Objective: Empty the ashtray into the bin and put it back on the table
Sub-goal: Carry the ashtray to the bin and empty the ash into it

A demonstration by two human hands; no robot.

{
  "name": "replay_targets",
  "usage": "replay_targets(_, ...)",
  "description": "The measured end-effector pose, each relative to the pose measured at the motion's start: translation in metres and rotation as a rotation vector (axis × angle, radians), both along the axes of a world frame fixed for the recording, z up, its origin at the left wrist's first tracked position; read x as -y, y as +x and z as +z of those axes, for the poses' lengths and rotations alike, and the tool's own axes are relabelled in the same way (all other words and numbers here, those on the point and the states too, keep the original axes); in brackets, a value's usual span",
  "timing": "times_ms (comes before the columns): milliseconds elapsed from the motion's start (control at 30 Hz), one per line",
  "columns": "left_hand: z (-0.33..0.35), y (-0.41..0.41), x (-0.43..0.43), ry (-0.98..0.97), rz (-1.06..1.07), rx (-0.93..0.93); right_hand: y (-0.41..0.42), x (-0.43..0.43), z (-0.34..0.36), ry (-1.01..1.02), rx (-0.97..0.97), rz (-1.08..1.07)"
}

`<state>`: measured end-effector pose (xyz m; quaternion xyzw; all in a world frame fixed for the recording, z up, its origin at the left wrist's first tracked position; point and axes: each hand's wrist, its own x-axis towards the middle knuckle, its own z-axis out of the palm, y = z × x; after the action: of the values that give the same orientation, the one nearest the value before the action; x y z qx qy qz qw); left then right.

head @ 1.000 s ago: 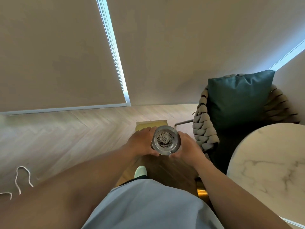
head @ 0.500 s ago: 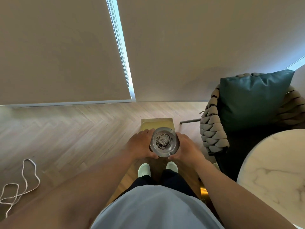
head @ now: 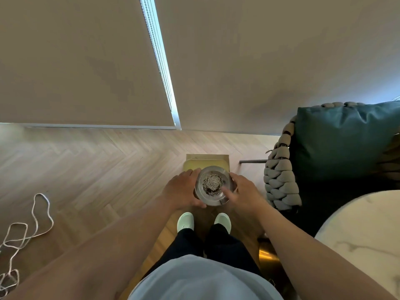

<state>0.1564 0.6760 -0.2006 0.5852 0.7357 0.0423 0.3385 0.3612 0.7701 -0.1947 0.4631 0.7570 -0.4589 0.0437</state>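
Note:
A round metal ashtray (head: 207, 195) with a grey-brown heap of ash in its middle is held level in front of me. My left hand (head: 183, 191) grips its left side. My right hand (head: 243, 192) holds its right side, with the thumb lying over the rim. Directly beyond and below the ashtray stands a yellow-gold square bin (head: 206, 161) on the floor; its lid looks shut and its near part is hidden by the ashtray. The white marble table (head: 365, 232) fills the lower right corner.
A woven-rope chair (head: 281, 180) with a dark green cushion (head: 344, 144) stands right of the bin. A white cord (head: 32, 226) lies looped on the herringbone wood floor at the left. Beige blinds (head: 86, 61) hang ahead. My two shoes show below the ashtray.
The view has tilted down and the bin shows more fully. The ashtray stays held in both hands over the bin. My right thumb has shifted onto the rim.

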Motion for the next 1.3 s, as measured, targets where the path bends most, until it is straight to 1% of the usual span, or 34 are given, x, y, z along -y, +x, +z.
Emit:
replay_targets(167,-0.002,-0.006,-0.003,0.004,-0.016,0.018,-0.002,-0.008,-0.005,-0.09,0.019,-0.161)
replay_targets(267,-0.001,-0.008,-0.011,0.01,-0.011,0.023,-0.005,-0.017,-0.007,-0.114,-0.009,-0.254)
replay_targets(367,-0.02,-0.007,-0.02,0.005,0.013,0.039,-0.006,-0.028,-0.028,-0.161,-0.031,-0.341)
replay_targets(667,-0.109,-0.009,-0.024,0.001,0.051,0.043,-0.013,-0.038,-0.115,-0.321,-0.087,-0.537)
replay_targets(900,-0.189,-0.021,-0.029,-0.002,-0.028,0.022,-0.015,-0.048,-0.195,-0.484,-0.079,-0.519)
replay_targets(1033,-0.232,-0.026,-0.036,0.007,-0.082,0.042,-0.01,-0.053,-0.236,-0.584,-0.081,-0.536)
replay_targets(1167,-0.268,-0.034,-0.045,0.035,-0.119,0.026,-0.008,-0.059,-0.269,-0.595,-0.114,-0.589)
replay_targets(1300,-0.297,-0.052,-0.052,0.097,-0.088,-0.037,-0.011,-0.07,-0.295,-0.594,-0.158,-0.665)
